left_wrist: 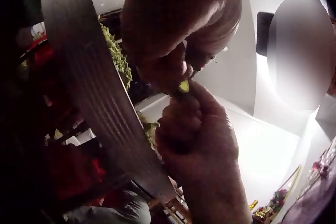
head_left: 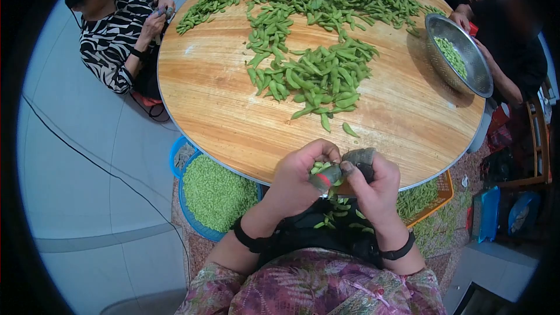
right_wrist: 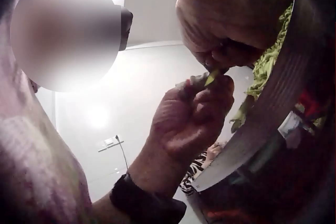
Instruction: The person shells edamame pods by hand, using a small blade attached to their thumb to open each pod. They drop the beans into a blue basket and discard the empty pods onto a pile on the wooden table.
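Both hands meet just over the table's near edge in the head view. My left hand (head_left: 296, 179) has curled fingers, with pale green beans (head_left: 319, 167) showing in its palm and a grey finger cover with a red band on one finger. Opposite it, the thumb and fingers of my right hand (head_left: 378, 189) pinch at the same spot, dark covers on the fingertips. A green soybean pod (right_wrist: 211, 77) is pinched between the two hands' fingertips in the right wrist view. The left wrist view shows a bit of that pod (left_wrist: 184, 86) too, mostly hidden by fingers.
Soybean pods (head_left: 326, 76) lie heaped on the round wooden table (head_left: 210, 105). Below its left edge stands a blue basin of shelled beans (head_left: 219, 195), and an orange crate (head_left: 446, 192) at the right. One person sits left; another holds a metal colander (head_left: 481, 73).
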Action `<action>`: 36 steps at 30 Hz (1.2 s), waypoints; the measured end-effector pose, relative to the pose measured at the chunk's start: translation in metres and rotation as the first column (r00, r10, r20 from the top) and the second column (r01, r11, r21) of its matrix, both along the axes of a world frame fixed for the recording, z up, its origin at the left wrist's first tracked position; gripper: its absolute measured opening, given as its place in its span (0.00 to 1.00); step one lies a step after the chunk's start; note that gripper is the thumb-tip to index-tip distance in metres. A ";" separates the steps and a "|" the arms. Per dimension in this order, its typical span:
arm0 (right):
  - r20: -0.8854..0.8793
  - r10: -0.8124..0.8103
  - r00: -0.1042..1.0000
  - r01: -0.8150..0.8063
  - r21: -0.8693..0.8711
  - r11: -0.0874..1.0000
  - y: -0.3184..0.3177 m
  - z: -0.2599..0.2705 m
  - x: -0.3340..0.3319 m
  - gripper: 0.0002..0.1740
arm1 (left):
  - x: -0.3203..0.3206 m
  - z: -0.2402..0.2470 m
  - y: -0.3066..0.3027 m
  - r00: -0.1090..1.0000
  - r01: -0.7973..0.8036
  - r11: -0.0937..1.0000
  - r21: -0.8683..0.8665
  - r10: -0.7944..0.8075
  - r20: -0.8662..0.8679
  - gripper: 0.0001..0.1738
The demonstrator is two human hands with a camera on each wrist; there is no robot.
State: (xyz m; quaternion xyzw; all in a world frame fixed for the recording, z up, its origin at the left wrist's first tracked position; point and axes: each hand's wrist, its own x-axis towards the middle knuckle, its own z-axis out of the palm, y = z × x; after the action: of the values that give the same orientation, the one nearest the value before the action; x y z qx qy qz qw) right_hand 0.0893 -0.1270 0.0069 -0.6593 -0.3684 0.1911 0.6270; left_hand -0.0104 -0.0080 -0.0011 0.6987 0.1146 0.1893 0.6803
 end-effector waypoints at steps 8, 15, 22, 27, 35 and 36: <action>-0.881 0.395 0.259 -0.123 0.375 0.919 0.000 -0.001 0.016 0.04 | 0.001 0.010 -0.006 0.968 -0.202 0.863 0.463 0.105 0.227 0.10; -0.687 0.445 0.574 -0.359 0.277 0.891 -0.015 0.007 0.030 0.05 | 0.000 -0.003 0.001 0.968 -0.175 0.960 -0.219 0.209 0.140 0.11; 0.706 0.132 0.696 0.238 -0.401 0.885 0.015 0.011 0.043 0.09 | -0.013 -0.001 0.017 0.961 -0.097 0.775 -0.625 0.235 0.143 0.08; 0.691 0.084 0.718 0.284 -0.401 0.871 0.020 -0.007 0.038 0.07 | -0.009 0.000 0.003 0.969 -0.248 0.967 0.056 0.248 0.012 0.06; -0.637 0.207 0.742 -0.298 -0.036 0.954 -0.002 0.012 0.021 0.06 | -0.006 0.012 -0.012 0.966 -0.220 0.786 0.578 0.256 0.020 0.15; -0.638 0.208 0.742 -0.299 -0.036 0.954 -0.002 0.010 0.019 0.06 | -0.007 0.010 -0.012 0.969 -0.227 0.808 0.543 0.243 0.045 0.12</action>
State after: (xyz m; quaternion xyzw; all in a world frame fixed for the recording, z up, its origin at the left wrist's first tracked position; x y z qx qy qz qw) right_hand 0.1086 -0.1293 0.0171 -0.5426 -0.2110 0.5075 0.6352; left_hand -0.0175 -0.0198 0.0089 0.8459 0.1507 0.2871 0.4235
